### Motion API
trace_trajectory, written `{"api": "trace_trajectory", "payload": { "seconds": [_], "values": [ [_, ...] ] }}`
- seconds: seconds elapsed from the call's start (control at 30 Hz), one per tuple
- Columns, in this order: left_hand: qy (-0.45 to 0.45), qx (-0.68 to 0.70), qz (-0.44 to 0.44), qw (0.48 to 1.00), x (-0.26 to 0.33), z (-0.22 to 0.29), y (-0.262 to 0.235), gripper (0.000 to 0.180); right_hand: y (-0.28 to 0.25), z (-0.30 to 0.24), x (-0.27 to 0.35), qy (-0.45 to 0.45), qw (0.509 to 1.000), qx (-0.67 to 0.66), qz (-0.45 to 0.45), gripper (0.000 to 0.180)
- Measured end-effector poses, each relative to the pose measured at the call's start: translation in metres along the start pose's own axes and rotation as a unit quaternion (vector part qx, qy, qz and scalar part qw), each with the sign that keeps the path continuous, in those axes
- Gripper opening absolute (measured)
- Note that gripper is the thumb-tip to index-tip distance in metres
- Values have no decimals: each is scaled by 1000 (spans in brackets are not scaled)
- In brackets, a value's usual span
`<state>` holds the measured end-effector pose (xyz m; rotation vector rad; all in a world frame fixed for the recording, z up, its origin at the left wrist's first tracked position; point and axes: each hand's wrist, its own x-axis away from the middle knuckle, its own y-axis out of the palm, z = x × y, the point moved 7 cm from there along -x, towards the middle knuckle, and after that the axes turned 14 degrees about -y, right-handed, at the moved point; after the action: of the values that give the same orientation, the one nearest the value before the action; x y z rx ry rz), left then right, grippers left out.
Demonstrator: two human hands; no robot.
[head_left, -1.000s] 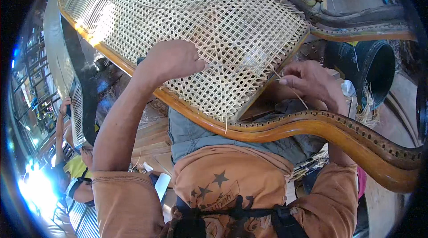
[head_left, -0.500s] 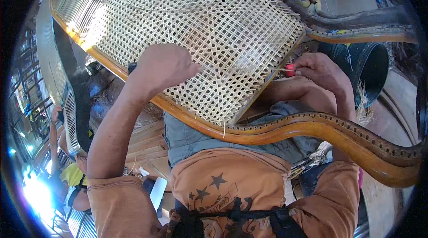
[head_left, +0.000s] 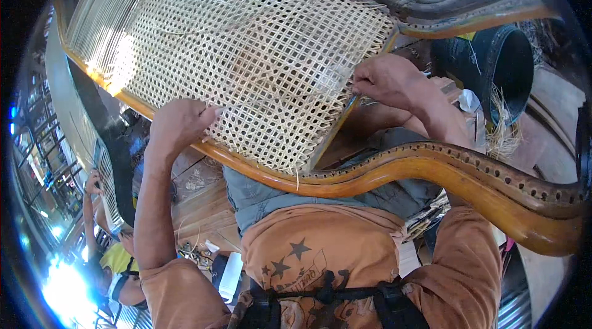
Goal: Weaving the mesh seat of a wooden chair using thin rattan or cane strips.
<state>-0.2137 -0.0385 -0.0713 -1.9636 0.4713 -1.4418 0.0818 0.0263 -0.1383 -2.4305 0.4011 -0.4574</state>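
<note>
A woven cane panel (head_left: 265, 51) fills a curved, varnished wooden frame (head_left: 246, 173) lying across my lap. My left hand (head_left: 179, 124) is closed over the panel's near left part, with the pale end of a cane strand (head_left: 223, 107) at its thumb and fingertip. Over the panel's right border, my right hand (head_left: 385, 81) is closed in a pinch at the weave's edge. The strand is thin and hard to follow against the weave between the two hands. Loose cane ends stick out along the far right border.
A dark green bucket (head_left: 515, 67) lies tipped at the right, with loose cane shavings (head_left: 504, 116) beside it. The frame's drilled wooden arm (head_left: 493, 190) curves across the right. Another person in a yellow top (head_left: 117, 258) works at the lower left near another cane panel.
My left hand has moved left and down; my right hand has moved left and up to the panel's border. The panel appears shifted slightly left in view.
</note>
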Motion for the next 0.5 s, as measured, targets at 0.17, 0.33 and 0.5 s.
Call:
{"api": "trace_trajectory", "payload": {
  "seconds": [0.17,0.33,0.5],
  "values": [
    [-48,-40,-13,998,15,-12,9,51,-8,15,18,62,993,-95,35,16],
    [-102,50,45,992,16,-19,-9,49,-18,29,46,69,969,-199,131,12],
    [51,366,91,925,32,44,-51,35,-18,13,51,35,940,-275,198,12]
  ]
}}
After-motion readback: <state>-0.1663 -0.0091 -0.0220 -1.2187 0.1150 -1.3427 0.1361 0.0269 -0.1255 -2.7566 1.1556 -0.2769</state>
